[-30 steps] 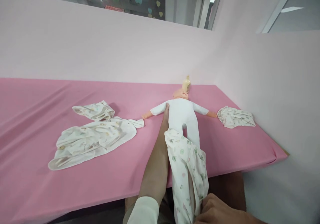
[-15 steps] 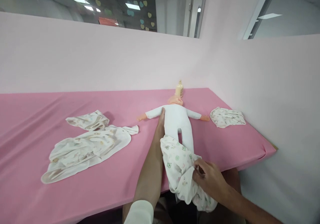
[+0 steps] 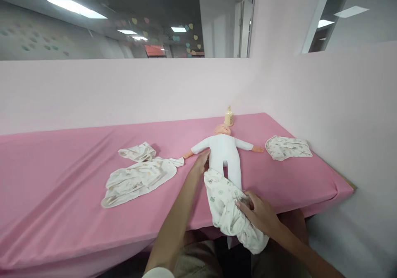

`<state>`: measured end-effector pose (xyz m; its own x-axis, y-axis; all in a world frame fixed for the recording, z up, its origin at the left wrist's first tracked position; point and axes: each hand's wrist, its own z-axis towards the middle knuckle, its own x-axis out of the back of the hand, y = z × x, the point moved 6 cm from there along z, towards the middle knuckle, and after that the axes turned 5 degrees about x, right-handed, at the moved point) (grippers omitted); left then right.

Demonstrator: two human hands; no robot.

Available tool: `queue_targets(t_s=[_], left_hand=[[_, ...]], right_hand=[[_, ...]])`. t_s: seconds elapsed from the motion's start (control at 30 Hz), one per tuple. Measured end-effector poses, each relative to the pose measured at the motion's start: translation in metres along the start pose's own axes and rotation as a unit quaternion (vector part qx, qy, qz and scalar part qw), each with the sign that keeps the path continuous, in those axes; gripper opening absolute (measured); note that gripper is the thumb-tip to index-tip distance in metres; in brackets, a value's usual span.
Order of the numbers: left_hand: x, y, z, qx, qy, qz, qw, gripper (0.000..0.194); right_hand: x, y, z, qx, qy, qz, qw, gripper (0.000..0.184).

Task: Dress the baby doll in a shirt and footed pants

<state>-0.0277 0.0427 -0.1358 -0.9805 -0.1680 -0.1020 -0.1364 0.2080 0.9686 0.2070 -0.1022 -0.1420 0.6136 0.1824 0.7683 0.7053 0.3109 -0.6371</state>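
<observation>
A baby doll [image 3: 223, 148] in a white bodysuit lies on its back, arms spread, its head away from me. Printed white baby pants [image 3: 228, 210] cover its lower legs and hang over the table's near edge. My right hand [image 3: 259, 212] grips the pants near the waistband on the right, thumb and fingers closed on the cloth. Beside the doll's left-hand side in view rests my left hand [image 3: 203, 161], fingers stretched along the torso and partly hidden. The doll's feet are hidden by the cloth.
Left of the doll lie a spread printed baby garment [image 3: 141, 179] and a folded cloth [image 3: 139, 151]. Another folded printed cloth [image 3: 288, 148] is at the right. A pump bottle [image 3: 228, 117] stands behind the doll's head. Pink sheeting [image 3: 77, 187] covers the table, against a wall.
My left hand has drawn back from the doll's armpit toward its waist. My right hand has shifted slightly and now holds the pants' edge more fully. The camera view has tilted and shifted.
</observation>
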Motion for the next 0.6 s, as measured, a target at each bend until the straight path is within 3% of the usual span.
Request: queue_targets(t_s=[0.1,0.17,0.23,0.3,0.43,0.53,0.6], left_hand=[[0.018,-0.008,-0.041,0.000,0.034,0.110,0.993,0.037],[0.019,-0.011,-0.070,-0.047,-0.001,0.179,0.983,0.038],[0.016,-0.016,-0.093,-0.078,-0.037,0.221,0.971,0.037],[0.013,-0.019,-0.111,-0.102,-0.048,0.261,0.959,0.035],[0.008,-0.023,-0.144,-0.169,-0.042,0.368,0.913,0.034],[0.005,-0.035,-0.172,-0.223,-0.054,0.446,0.865,0.034],[0.005,-0.046,-0.188,-0.255,-0.044,0.484,0.836,0.048]], right_hand=[[-0.002,-0.002,-0.008,0.031,-0.018,0.016,0.999,0.029],[-0.005,-0.005,-0.016,0.062,-0.041,0.020,0.997,0.025],[-0.007,-0.008,-0.022,0.091,-0.043,0.009,0.995,0.032],[-0.009,-0.008,-0.025,0.112,-0.014,-0.018,0.993,0.032],[-0.013,-0.003,-0.029,0.142,0.087,-0.063,0.984,0.011],[-0.015,0.001,-0.032,0.164,0.147,-0.050,0.974,0.015],[-0.017,0.001,-0.034,0.182,0.158,-0.026,0.970,0.018]])
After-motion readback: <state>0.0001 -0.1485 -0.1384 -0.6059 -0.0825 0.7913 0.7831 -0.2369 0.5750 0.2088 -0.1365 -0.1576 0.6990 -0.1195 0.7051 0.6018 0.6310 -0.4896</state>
